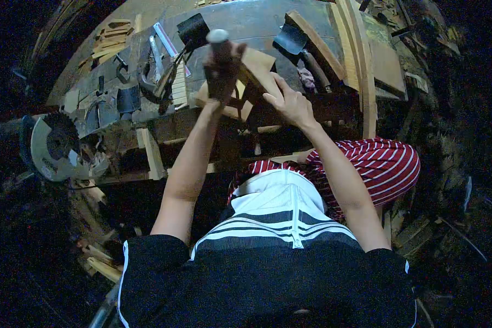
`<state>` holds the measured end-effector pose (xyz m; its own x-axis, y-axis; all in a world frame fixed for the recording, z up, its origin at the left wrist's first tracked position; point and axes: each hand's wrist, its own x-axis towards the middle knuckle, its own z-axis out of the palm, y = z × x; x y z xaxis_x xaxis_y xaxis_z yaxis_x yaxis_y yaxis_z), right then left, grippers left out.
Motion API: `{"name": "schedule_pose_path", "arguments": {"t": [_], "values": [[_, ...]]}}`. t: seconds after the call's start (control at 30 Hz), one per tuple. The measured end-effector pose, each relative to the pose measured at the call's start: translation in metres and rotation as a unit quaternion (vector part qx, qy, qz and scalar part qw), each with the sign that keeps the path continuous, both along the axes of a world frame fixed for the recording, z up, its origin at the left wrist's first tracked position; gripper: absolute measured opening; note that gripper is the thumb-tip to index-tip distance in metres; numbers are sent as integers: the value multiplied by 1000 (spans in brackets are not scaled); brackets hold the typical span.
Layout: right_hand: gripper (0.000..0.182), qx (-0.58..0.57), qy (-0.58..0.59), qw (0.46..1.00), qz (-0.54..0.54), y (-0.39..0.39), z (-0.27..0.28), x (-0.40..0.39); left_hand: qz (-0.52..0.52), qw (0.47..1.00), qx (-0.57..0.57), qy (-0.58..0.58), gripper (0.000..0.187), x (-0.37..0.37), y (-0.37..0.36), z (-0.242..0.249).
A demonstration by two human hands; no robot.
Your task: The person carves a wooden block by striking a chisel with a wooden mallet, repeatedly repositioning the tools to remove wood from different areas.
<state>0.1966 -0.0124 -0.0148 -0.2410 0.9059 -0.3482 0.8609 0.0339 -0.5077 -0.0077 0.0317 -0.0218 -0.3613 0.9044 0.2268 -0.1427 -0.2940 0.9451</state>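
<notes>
My left hand (222, 74), blurred by motion, is wrapped round a dark tool with a pale, round end (218, 36) at the top centre. Whether that tool is a hammer or something else cannot be made out. My right hand (292, 105) grips the near right end of a pale wooden piece (261, 77), thumb on one side and forefinger along the other. Under and around both hands lie more joined pale wooden pieces (231, 111) at the bench's near edge. My left hand partly hides them.
On the workbench (246, 22) lie a dark blade (291, 39), a clamp (147, 76), a ruler (165, 38) and wood strips (112, 41). Long boards (361, 60) stand right. A circular saw (52, 145) is at left. A red striped cloth (380, 167) covers a leg.
</notes>
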Motion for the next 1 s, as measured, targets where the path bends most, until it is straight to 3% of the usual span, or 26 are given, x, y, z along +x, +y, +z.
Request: {"name": "schedule_pose_path", "arguments": {"t": [0.03,0.1,0.13,0.2,0.27,0.3,0.33,0.37,0.47,0.5,0.57,0.63,0.7,0.73,0.83,0.9,1.0], "values": [[67,22,5,1000,5,0,-4,1,-102,936,-33,-336,22,-14,5,-15],[67,43,10,999,10,1,-6,3,-18,978,38,-206,25,-25,8,3],[67,42,0,999,12,0,-5,3,21,992,101,-77,24,-32,7,-11],[66,40,-10,999,16,1,-6,1,28,980,36,-191,20,-74,21,-47],[66,9,-27,1000,11,2,-7,0,60,967,-6,-248,24,-82,12,-30],[66,7,-28,1000,10,1,-8,2,79,958,-13,-275,29,-70,-1,9],[66,13,-3,1000,7,1,-9,3,171,951,14,-259,36,-65,-2,12],[66,20,23,1000,5,0,-10,2,174,950,13,-258,36,-61,-3,20],[66,8,17,1000,0,-1,-8,2,232,967,42,-98,30,-53,-9,33],[66,9,17,1000,2,-1,-8,2,234,966,43,-98,30,-52,-10,31],[66,15,14,1000,0,-3,-8,2,139,982,112,67,26,-49,-12,28],[65,15,12,1000,-1,-4,-10,3,132,975,163,67,26,-42,-8,20],[65,13,11,1000,-1,-4,-13,3,92,990,89,-55,25,-36,-9,20],[65,13,9,1000,2,-3,-14,3,157,982,95,-40,24,-30,-6,23],[65,15,1,1000,4,-2,-15,3,142,984,72,-79,23,-23,-7,32],[65,14,-4,1000,6,-3,-15,2,136,983,65,-108,22,-37,4,-1],[65,12,13,1000,1,-3,-12,2,155,981,38,-109,20,-33,4,-7]]}}
